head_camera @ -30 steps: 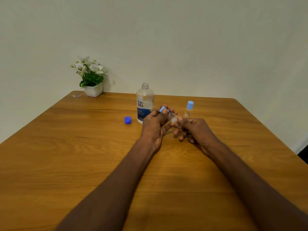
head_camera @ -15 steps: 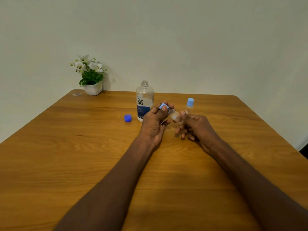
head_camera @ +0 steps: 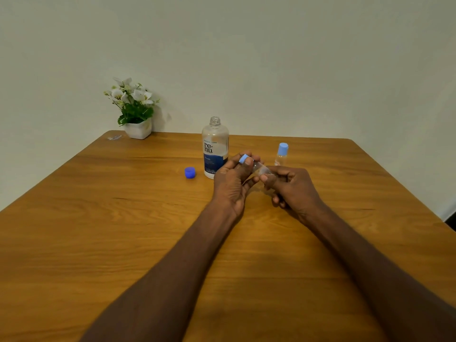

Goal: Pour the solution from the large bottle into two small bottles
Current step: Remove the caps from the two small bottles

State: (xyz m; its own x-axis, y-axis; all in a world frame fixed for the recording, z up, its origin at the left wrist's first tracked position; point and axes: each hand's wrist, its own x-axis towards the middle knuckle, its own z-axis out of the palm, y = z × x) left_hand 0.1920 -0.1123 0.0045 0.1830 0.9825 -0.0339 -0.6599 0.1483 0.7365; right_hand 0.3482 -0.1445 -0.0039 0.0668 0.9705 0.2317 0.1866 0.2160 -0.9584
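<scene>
The large clear bottle (head_camera: 215,146) with a blue and white label stands uncapped at the table's middle back. Its dark blue cap (head_camera: 190,173) lies on the wood to its left. Above the table in front of it, both hands hold a small clear bottle (head_camera: 259,168) tilted on its side. My left hand (head_camera: 232,181) pinches its light blue cap (head_camera: 243,159) between thumb and fingers. My right hand (head_camera: 293,187) grips the bottle's body. A second small bottle (head_camera: 281,154) with a light blue cap stands upright just behind my right hand.
A white pot of white flowers (head_camera: 135,112) sits at the back left corner of the wooden table (head_camera: 98,218), with a small clear scrap (head_camera: 114,137) beside it. The wall runs close behind the table.
Both hands with the small bottle have stayed in nearly the same spot; the fingers shifted slightly around the cap and body. The view tilted a little.
</scene>
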